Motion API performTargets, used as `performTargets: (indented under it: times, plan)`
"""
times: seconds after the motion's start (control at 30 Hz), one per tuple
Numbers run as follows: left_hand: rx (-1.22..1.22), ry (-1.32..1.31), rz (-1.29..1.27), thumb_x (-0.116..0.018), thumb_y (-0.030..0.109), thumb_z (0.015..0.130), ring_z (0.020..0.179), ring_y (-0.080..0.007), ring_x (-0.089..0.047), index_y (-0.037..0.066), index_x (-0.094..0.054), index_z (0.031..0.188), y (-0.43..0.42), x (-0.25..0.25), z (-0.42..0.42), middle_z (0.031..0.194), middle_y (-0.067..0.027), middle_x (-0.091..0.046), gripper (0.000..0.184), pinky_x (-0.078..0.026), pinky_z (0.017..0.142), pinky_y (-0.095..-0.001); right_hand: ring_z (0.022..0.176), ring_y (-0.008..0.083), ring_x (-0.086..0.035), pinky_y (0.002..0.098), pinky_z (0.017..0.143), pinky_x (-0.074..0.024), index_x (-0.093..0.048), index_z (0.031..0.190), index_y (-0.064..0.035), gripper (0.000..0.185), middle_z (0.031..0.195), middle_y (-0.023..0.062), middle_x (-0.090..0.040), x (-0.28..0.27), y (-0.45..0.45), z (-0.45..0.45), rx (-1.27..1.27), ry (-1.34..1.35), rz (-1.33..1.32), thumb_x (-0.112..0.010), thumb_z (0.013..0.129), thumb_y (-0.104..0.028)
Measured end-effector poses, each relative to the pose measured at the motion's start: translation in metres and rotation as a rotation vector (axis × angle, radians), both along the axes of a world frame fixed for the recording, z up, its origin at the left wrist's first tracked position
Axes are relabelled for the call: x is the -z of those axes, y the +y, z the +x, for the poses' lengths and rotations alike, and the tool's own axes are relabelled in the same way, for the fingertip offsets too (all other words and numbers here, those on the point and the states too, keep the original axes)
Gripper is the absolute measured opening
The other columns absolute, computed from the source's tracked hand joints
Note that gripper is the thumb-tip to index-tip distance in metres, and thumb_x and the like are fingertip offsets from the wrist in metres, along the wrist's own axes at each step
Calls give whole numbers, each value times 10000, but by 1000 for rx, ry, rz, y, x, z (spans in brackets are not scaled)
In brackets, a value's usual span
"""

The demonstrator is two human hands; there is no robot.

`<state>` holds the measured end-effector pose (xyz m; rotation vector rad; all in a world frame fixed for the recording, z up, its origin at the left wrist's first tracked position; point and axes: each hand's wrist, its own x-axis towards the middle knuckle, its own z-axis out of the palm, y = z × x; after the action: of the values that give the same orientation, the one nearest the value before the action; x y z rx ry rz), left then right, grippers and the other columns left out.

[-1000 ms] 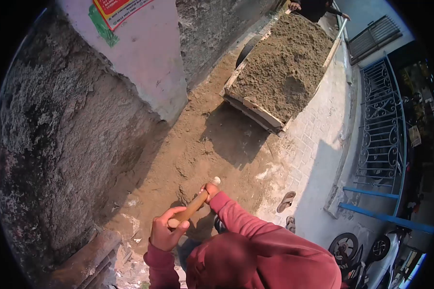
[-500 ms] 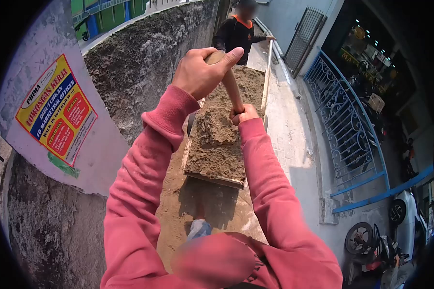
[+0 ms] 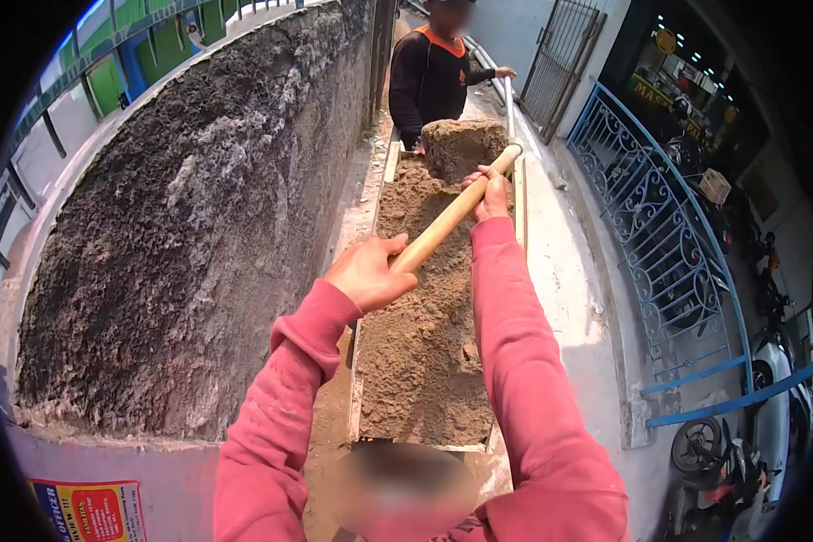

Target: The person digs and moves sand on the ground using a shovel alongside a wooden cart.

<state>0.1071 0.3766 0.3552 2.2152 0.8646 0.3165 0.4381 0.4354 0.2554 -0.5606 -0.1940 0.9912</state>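
Observation:
My left hand (image 3: 370, 274) is closed round the lower end of a wooden hoe handle (image 3: 447, 224). Farther up, my right hand (image 3: 490, 193) grips the same handle close to its head. The hoe's broad blade (image 3: 465, 150), seemingly coated with sand, is raised at the far end of a cart's load. Brown, damp-looking sand (image 3: 420, 352) fills the long wooden cart (image 3: 520, 203) below my arms. Its surface is lumpy and uneven.
A person in a dark top (image 3: 425, 86) stands beyond the cart, one hand on a pale pole. A rough wall (image 3: 199, 226) borders the left. Blue railings (image 3: 664, 235) and a parked motorcycle (image 3: 705, 461) are right of the pale pavement (image 3: 565, 307).
Both hands have swung the hoe from a steep hold to a slanted one, its head now up at the right. My left hand is lower. The view has shifted toward the cart.

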Motion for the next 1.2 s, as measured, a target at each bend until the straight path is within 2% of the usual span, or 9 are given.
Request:
performTargets:
  times: [0.03, 0.1, 0.27, 0.43, 0.6, 0.77, 0.9, 1.07, 1.2]
  plan:
    - [-45, 172, 1, -695, 265, 724, 843, -314, -691, 91, -670, 1183, 8, 64, 16, 867, -193, -700, 492, -526, 795, -403, 548, 179, -519, 332, 521, -509, -469, 812, -66, 129, 655, 54, -493, 59, 21, 16, 59, 11, -83, -566, 863, -133]
    - [-214, 160, 5, -718, 314, 728, 889, -366, -679, 99, -696, 1079, 11, 184, 43, 898, -195, -704, 413, -524, 825, -452, 578, 195, -545, 366, 522, -539, -501, 887, -55, 146, 692, 50, -498, 117, 14, 2, 77, -38, -372, -588, 871, -170]
    - [-270, 257, -10, -736, 326, 728, 867, -384, -679, 65, -678, 969, -19, 258, 78, 894, -184, -704, 360, -523, 812, -478, 531, 184, -534, 366, 479, -518, -491, 917, -90, 214, 676, 40, -501, 185, -10, -1, -1, -76, -521, -636, 892, -246]
    - [-311, 148, 127, -748, 301, 742, 822, -390, -680, 31, -629, 919, -24, 278, 82, 880, -177, -695, 344, -527, 757, -520, 410, 139, -431, 312, 351, -393, -422, 892, -93, 213, 598, 24, -432, 177, -2, -9, 112, -116, -676, -631, 855, -111]
    - [-360, -22, 259, -757, 293, 705, 787, -366, -674, 92, -630, 939, -14, 282, 84, 881, -132, -692, 334, -537, 694, -487, 431, 137, -442, 307, 364, -407, -405, 881, -76, 206, 610, 26, -432, 123, -12, -21, 199, -185, -591, -603, 824, -75]
    - [-262, -294, 345, -762, 210, 671, 716, -336, -645, 90, -572, 839, -35, 244, 63, 800, -110, -648, 280, -512, 641, -456, 468, 157, -459, 334, 431, -436, -438, 833, -97, 211, 602, 27, -436, 48, -70, -31, 179, -188, -349, -614, 861, -209]
    - [-187, -289, 285, -771, 209, 662, 717, -331, -647, 95, -588, 829, -113, 228, 9, 799, -109, -648, 273, -509, 624, -441, 469, 170, -456, 366, 439, -422, -446, 817, -140, 264, 583, 24, -427, 23, -154, -31, 180, -72, -291, -637, 856, -319]
    - [-167, -94, 196, -781, 281, 654, 720, -329, -656, 114, -608, 833, -243, 247, -68, 798, -101, -662, 299, -518, 622, -438, 458, 153, -413, 326, 425, -391, -409, 878, -159, 280, 609, 9, -415, 76, -277, -80, 225, 36, -535, -648, 858, -302]
    - [-136, 22, 73, -775, 320, 657, 724, -342, -660, 137, -645, 820, -350, 254, -128, 762, -114, -667, 276, -520, 650, -455, 438, 150, -408, 337, 428, -392, -403, 800, -158, 276, 585, 9, -400, 129, -405, -130, 243, 200, -610, -629, 850, -307]
